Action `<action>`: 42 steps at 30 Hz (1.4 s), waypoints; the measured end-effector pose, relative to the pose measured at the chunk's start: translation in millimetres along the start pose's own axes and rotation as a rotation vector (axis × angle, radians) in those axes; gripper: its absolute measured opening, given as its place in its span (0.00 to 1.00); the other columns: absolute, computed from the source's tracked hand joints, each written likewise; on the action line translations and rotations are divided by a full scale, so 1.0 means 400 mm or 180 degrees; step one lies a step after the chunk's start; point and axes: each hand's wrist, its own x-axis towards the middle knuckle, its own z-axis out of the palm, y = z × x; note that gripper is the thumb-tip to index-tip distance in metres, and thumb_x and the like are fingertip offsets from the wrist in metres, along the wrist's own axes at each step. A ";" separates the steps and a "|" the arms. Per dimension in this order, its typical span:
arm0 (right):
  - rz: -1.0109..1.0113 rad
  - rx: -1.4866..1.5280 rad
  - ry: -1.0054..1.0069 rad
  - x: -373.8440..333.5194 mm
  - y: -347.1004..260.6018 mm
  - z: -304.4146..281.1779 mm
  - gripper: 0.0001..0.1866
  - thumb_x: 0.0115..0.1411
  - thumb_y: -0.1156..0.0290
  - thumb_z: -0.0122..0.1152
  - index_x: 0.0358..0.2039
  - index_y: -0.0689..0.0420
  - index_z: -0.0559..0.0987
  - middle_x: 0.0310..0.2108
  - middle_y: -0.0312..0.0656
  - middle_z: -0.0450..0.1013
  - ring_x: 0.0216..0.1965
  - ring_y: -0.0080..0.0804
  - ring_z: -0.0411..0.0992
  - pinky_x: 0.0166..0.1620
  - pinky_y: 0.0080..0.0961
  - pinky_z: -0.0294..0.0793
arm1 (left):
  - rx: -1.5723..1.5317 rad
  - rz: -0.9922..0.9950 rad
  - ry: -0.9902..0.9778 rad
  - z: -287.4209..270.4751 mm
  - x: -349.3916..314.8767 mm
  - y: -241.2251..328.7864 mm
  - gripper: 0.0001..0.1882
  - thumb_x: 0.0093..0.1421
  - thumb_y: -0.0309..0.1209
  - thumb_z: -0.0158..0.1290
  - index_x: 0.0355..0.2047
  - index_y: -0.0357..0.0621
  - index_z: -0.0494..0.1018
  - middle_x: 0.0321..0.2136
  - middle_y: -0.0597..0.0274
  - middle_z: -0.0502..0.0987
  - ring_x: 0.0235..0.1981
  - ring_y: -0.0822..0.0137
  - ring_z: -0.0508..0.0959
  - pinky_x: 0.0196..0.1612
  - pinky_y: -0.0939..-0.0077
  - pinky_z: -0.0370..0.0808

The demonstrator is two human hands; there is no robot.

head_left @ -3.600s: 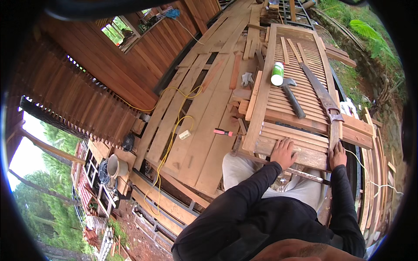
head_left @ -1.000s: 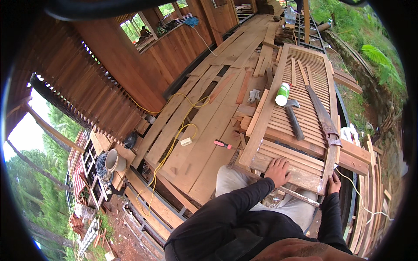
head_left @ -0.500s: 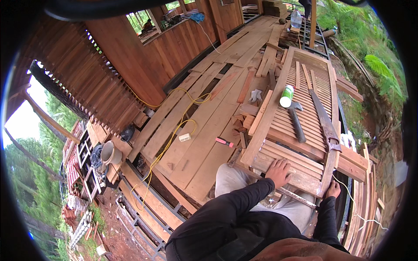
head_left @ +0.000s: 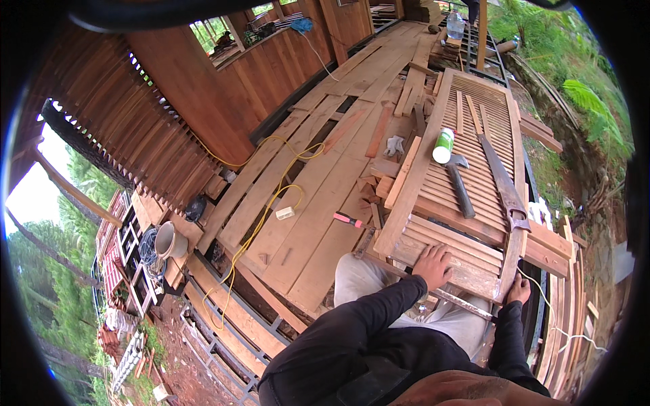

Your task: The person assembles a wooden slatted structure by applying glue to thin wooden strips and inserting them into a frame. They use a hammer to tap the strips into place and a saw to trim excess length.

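Note:
A louvered wooden panel (head_left: 406, 227), like a shutter or door, lies before me with its slats running crosswise. My left hand (head_left: 433, 265) rests on its near end board, fingers spread. At the near right corner of the frame is my right hand (head_left: 518, 289), its fingers curled against the outer edge; what they hold is hidden. A metal bar (head_left: 464, 302), perhaps of a clamp, crosses the near end between my hands. On the panel lie a hammer (head_left: 461, 191), a handsaw (head_left: 502, 177) and a green and white bottle (head_left: 443, 146).
Left of the panel, a pink-handled tool (head_left: 348, 219), a white socket block (head_left: 285, 212) and a yellow cord (head_left: 252, 238) lie on the plank floor (head_left: 318, 203). Wood offcuts (head_left: 370, 189) crowd the panel's left side. Gaps show between floorboards. A bucket (head_left: 170, 241) stands far left.
The whole view has shifted slightly. My left hand stays flat on the end board, and my right hand stays at the corner with at most a small movement upward.

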 end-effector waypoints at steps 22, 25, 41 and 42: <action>-0.0022 -0.1046 0.0011 -0.005 0.013 0.006 0.24 0.69 0.52 0.58 0.41 0.65 0.81 0.39 0.62 0.80 0.42 0.60 0.79 0.45 0.48 0.76 | 0.0029 -0.0023 -0.0323 0.013 0.016 -0.005 0.26 0.63 0.45 0.55 0.55 0.38 0.73 0.60 0.45 0.72 0.64 0.46 0.69 0.70 0.46 0.58; 0.0037 -0.0715 0.0180 -0.016 0.000 0.014 0.19 0.67 0.55 0.62 0.42 0.62 0.80 0.38 0.59 0.80 0.41 0.59 0.79 0.45 0.47 0.76 | 0.0132 0.0074 -0.0122 0.017 0.023 -0.001 0.27 0.62 0.45 0.55 0.55 0.39 0.74 0.60 0.46 0.73 0.64 0.47 0.69 0.70 0.46 0.59; 0.0195 -0.0804 -0.0561 -0.012 -0.070 0.015 0.33 0.70 0.41 0.48 0.48 0.63 0.83 0.45 0.62 0.80 0.51 0.62 0.78 0.54 0.45 0.74 | 0.0078 0.0074 -0.0219 0.009 0.010 -0.013 0.24 0.63 0.43 0.56 0.53 0.39 0.73 0.61 0.45 0.71 0.66 0.46 0.67 0.70 0.46 0.59; 0.0264 -0.0698 -0.0636 -0.006 -0.057 0.012 0.35 0.70 0.40 0.49 0.47 0.64 0.84 0.44 0.63 0.80 0.50 0.61 0.78 0.54 0.44 0.74 | 0.0008 0.0136 -0.0190 0.010 0.011 -0.011 0.25 0.63 0.43 0.56 0.54 0.39 0.73 0.61 0.44 0.71 0.66 0.46 0.67 0.70 0.46 0.59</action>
